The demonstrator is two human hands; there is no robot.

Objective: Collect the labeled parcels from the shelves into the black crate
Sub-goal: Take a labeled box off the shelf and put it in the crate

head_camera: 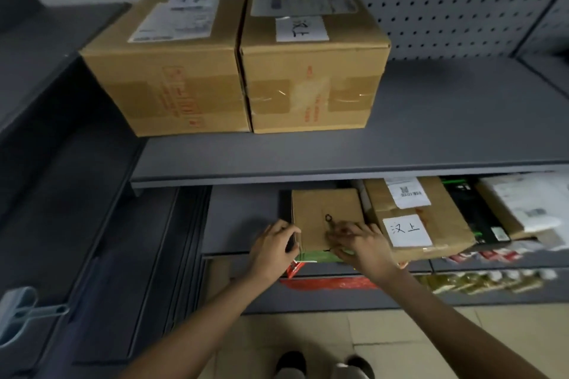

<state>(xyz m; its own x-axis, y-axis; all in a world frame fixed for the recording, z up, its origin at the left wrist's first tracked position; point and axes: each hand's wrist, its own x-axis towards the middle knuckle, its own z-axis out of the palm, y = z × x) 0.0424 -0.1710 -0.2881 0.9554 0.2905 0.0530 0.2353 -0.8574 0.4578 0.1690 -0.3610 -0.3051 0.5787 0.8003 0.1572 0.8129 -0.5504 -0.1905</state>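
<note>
Far off to the left of both hands there's a pale blue plastic handle thing (pixel 21 311) poking in at the edge. The left hand (pixel 272 251) is curled around the left front corner of a small flat brown cardboard parcel (pixel 326 215) on the lower grey metal shelf (pixel 240 218), fingers wrapped on its edge. The right hand (pixel 361 243) sits just beside it on the same parcel, fingers bent over the front right part of its top, thumb under the front edge I think, it's a bit blurry.

Above the hands, on the upper grey shelf board (pixel 431 132), two big brown taped cardboard boxes (pixel 234 71) stand touching side by side.

Right of the right hand, touching the held parcel, lies a wider brown cardboard parcel with a white handwritten label (pixel 406 229), and beyond that a white plastic mailer bag (pixel 529 203).
</note>
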